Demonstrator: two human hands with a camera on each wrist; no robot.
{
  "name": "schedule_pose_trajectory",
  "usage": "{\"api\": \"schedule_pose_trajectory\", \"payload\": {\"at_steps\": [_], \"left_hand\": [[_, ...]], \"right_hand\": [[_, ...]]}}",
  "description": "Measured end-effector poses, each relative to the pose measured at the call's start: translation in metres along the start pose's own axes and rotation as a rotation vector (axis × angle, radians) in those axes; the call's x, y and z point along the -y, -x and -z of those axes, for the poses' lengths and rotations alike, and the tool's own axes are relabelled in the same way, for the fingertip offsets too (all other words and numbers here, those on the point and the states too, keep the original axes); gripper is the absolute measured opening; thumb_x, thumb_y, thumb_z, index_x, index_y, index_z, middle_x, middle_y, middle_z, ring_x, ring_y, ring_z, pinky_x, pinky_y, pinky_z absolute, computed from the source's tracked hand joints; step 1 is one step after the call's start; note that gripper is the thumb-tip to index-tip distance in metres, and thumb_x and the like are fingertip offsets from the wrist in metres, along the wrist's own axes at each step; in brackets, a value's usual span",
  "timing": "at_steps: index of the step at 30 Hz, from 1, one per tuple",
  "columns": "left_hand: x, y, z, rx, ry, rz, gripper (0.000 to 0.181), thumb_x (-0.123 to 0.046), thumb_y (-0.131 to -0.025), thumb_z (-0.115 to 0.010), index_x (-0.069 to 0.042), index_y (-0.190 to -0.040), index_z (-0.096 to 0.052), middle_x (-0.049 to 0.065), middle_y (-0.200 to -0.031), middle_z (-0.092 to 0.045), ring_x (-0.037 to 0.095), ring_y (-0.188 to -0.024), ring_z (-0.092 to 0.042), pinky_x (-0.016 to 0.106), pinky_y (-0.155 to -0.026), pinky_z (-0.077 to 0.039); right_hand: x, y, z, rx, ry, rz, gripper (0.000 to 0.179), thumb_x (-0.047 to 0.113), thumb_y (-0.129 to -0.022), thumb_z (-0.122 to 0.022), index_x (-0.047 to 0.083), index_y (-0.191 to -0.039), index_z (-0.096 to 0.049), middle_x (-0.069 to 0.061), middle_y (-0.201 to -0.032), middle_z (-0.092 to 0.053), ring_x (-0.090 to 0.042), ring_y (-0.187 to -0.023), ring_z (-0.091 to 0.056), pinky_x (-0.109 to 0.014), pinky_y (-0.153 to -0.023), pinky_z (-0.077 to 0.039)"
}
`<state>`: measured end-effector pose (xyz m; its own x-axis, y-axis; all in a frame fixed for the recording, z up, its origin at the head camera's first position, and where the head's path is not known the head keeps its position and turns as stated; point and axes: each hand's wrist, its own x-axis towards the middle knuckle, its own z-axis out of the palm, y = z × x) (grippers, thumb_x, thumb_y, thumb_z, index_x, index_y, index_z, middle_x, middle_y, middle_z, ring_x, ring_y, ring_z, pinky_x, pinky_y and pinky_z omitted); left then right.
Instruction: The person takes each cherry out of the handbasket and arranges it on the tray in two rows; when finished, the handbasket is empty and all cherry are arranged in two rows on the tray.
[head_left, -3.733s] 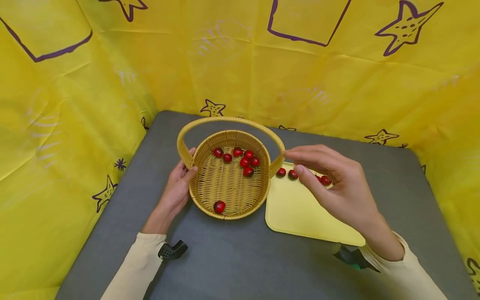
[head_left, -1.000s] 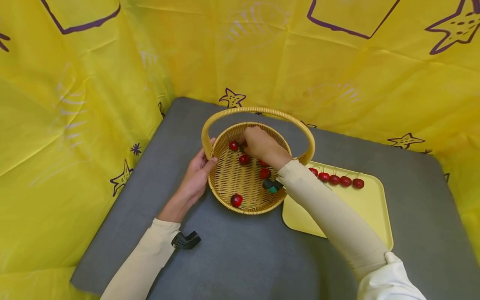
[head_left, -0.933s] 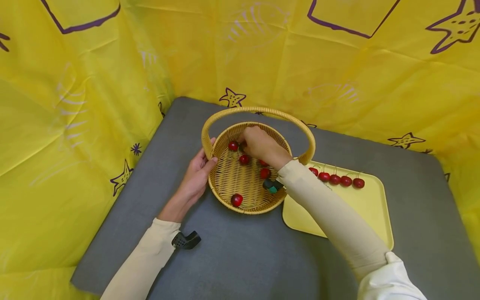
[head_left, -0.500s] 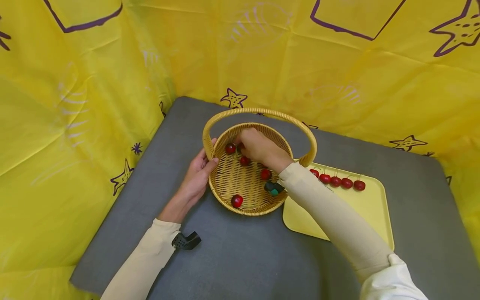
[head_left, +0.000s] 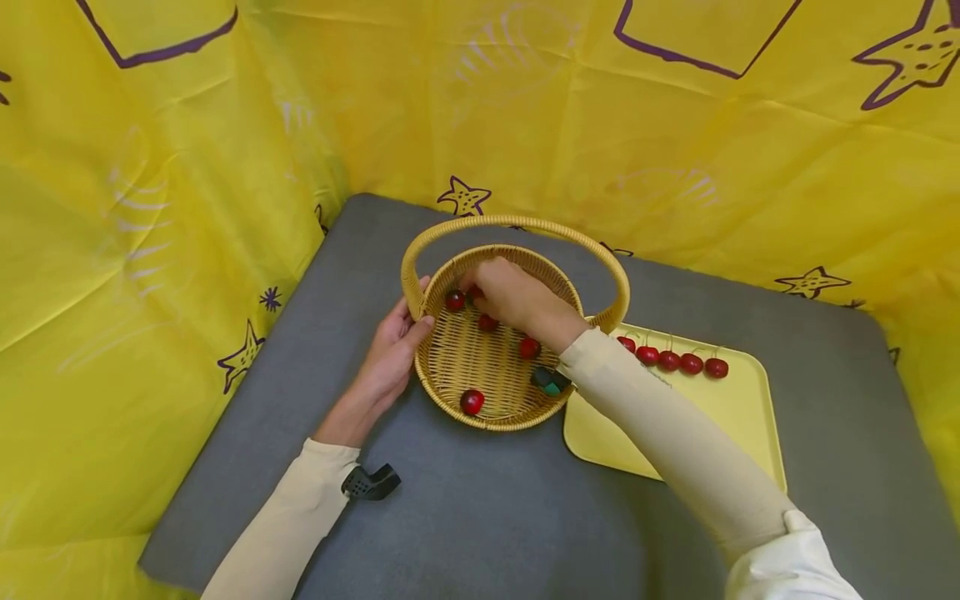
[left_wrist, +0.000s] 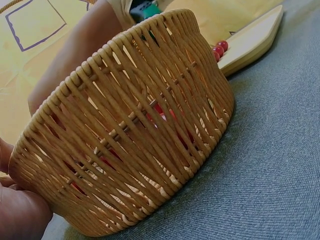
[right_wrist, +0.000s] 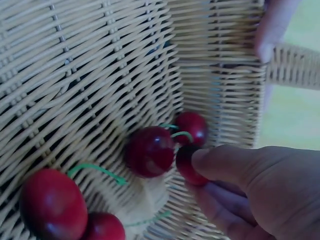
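Observation:
A round wicker basket (head_left: pixel 461 354) with a tall arched handle stands on the grey table. My left hand (head_left: pixel 390 346) holds its left side, thumb on the rim beside the handle's foot. Inside, near the back left wall, my right hand (head_left: pixel 513 292) pinches a dark red cherry (right_wrist: pixel 186 165) between thumb and fingers. Two more cherries lie right by those fingertips, a dark one (right_wrist: pixel 150 152) and a redder one (right_wrist: pixel 192 127), both with green stems. One cherry (head_left: pixel 472 402) rests alone near the basket's front; another (head_left: pixel 528 347) sits right of the middle. The right hand hides part of the basket floor.
A yellow tray (head_left: pixel 738 417) stands right of the basket, with several stemmed cherries (head_left: pixel 691 363) in a row along its back edge. My right forearm (head_left: pixel 660 433) crosses over it. The handle (head_left: pixel 517 221) arches behind my right hand. Yellow patterned cloth (head_left: pixel 375 108) encloses the table.
My right hand has moved from beside the handle into the basket. Over the last second it shifted slightly, and the cherry by its fingertips slid a little left and forward. The left hand keeps its hold.

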<state>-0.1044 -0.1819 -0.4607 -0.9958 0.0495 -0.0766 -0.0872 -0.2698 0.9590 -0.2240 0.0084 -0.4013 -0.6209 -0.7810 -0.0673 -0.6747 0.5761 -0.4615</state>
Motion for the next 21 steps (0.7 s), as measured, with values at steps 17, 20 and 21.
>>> {"api": "schedule_pose_trajectory", "payload": {"at_steps": [17, 20, 21], "left_hand": [[-0.005, 0.001, -0.001, -0.011, -0.033, -0.001, 0.063, 0.000, -0.111, -0.046, -0.015, -0.169, -0.028, 0.007, -0.170, -0.035, 0.019, -0.154, -0.034, 0.046, -0.125, -0.028], [-0.003, 0.003, -0.002, -0.010, -0.034, 0.012, 0.063, -0.002, -0.111, -0.047, -0.018, -0.169, -0.029, 0.003, -0.170, -0.034, 0.016, -0.155, -0.033, 0.043, -0.125, -0.029], [-0.002, 0.004, -0.002, -0.009, -0.036, 0.017, 0.063, -0.002, -0.111, -0.047, -0.019, -0.169, -0.028, 0.002, -0.170, -0.034, 0.016, -0.155, -0.033, 0.042, -0.124, -0.030]], "right_hand": [[0.049, 0.104, 0.037, -0.074, 0.086, 0.299, 0.030, 0.005, -0.096, -0.078, 0.011, -0.126, -0.077, 0.001, -0.126, -0.073, -0.016, -0.118, -0.068, -0.033, -0.100, -0.056], [0.050, 0.134, 0.043, -0.090, 0.040, 0.300, 0.034, 0.009, -0.096, -0.079, 0.014, -0.130, -0.076, 0.002, -0.131, -0.072, -0.015, -0.123, -0.067, -0.033, -0.098, -0.057], [0.050, 0.145, 0.045, -0.095, 0.011, 0.297, 0.036, 0.010, -0.096, -0.080, 0.016, -0.131, -0.075, 0.004, -0.132, -0.071, -0.014, -0.123, -0.067, -0.031, -0.097, -0.058]]}}
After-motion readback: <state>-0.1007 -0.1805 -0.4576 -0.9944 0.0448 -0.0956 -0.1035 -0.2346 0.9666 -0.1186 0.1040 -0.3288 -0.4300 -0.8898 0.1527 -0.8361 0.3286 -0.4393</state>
